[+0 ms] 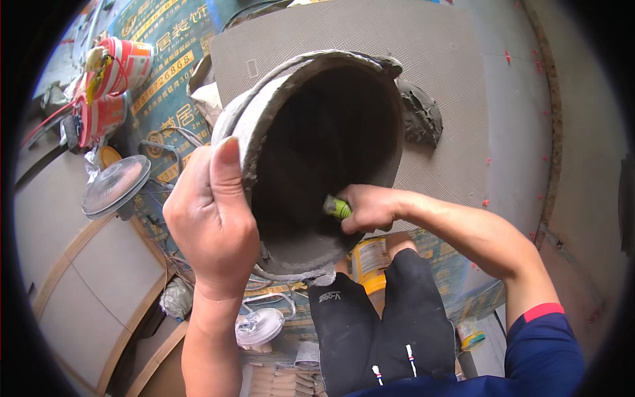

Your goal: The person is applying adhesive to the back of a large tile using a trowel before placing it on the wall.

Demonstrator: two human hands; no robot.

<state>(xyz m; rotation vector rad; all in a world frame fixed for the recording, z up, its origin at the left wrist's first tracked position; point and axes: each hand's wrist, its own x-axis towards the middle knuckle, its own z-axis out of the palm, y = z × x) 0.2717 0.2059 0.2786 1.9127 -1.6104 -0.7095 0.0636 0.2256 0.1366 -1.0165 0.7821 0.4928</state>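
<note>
A mortar-crusted bucket (297,71) is tipped with its mouth toward me, over a large grey tile (456,86) with a textured face. My left hand (215,218) is closed on the bucket's left rim, thumb up along the edge. At the lower right of the mouth, my right hand (372,208) is wrapped round the green handle (340,208) of a tool. The tool's working end is lost in the dark interior, so its kind does not show. A lump of wet grey mortar (423,119) lies on the tile, right beside the bucket.
Red-and-white buckets (129,66) and a fan (118,186) stand at the left on green printed floor covering (162,83). Wood-edged panels (83,304) lie at lower left. A yellow bucket (369,261) sits between my legs. Red clips (508,57) dot the pale surface at right.
</note>
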